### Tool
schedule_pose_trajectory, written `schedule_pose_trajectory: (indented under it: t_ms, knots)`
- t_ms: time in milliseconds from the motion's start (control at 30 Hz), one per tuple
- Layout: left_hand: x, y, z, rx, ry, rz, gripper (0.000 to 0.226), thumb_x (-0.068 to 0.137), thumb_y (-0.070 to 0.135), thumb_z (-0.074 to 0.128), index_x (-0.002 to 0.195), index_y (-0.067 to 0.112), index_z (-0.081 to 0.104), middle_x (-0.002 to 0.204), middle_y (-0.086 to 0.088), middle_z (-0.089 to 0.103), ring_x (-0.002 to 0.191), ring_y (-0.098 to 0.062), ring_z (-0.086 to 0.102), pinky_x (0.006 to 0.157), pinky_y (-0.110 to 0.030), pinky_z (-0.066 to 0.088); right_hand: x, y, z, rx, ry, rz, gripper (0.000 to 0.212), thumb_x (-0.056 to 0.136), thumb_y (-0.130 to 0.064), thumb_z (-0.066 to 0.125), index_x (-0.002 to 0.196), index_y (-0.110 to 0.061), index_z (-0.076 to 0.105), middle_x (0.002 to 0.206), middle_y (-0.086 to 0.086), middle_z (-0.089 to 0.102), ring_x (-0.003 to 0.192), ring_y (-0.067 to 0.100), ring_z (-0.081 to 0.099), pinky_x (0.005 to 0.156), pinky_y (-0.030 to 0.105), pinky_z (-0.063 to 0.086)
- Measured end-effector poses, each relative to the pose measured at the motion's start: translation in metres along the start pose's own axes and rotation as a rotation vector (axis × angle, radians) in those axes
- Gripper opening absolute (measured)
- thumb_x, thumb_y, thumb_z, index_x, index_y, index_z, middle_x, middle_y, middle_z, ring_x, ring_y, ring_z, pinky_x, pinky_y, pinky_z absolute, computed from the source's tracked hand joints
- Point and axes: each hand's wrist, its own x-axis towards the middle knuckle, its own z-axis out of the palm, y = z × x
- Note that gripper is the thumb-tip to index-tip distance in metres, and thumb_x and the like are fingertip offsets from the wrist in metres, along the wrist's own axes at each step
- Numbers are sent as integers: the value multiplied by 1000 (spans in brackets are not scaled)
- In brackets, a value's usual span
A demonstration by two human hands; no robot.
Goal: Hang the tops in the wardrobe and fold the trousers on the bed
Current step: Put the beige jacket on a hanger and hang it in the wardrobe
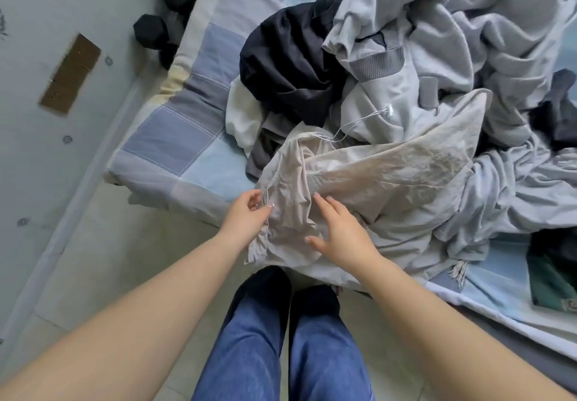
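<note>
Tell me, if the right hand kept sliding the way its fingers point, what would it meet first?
The right hand lies flat on the beige garment, fingers pointing up-left. Going on, it would likely meet that garment's bunched folds, then the dark grey garment; depth is unclear.

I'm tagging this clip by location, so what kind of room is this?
Most likely a bedroom at home. A bed with a blue patchwork cover takes up most of the view, a heap of clothes lies on it, and the left hand and right hand are sorting a beige garment.

left hand (246,216) pinching beige trousers (359,176); right hand (340,232) flat
</note>
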Motion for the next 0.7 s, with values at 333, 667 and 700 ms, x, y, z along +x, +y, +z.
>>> schedule_pose_trajectory:
  t_ms: [333, 667, 700]
  knots:
    - [72, 2, 23, 224, -187, -32, 80, 87, 28, 66, 151, 19, 18, 150, -5, 36, 134, -22, 40, 101, -26, 33, 53, 9, 29, 285, -33, 83, 100, 83, -35, 69, 150, -36, -5, 147, 1, 32, 125, 16, 45, 100, 29, 40]
    - [18, 50, 36, 39, -356, 116, 25, 90, 5, 57, 111, 18, 62, 105, -1, 70, 101, -18, 65, 89, -34, 52, 46, -12, 2, 661, 27, 46, 93, 75, -10, 69, 147, -37, 17, 124, -14, 56, 110, -4, 56, 86, 12, 45]
    - [8, 59, 39, 15, -371, 140, 26, 90, 3, 57, 112, 17, 62, 108, -5, 70, 103, -19, 65, 93, -36, 51, 41, -14, -5, 675, 57, 52, 89, 74, -7, 65, 144, -40, 20, 110, -18, 61, 97, -8, 59, 76, 8, 44]
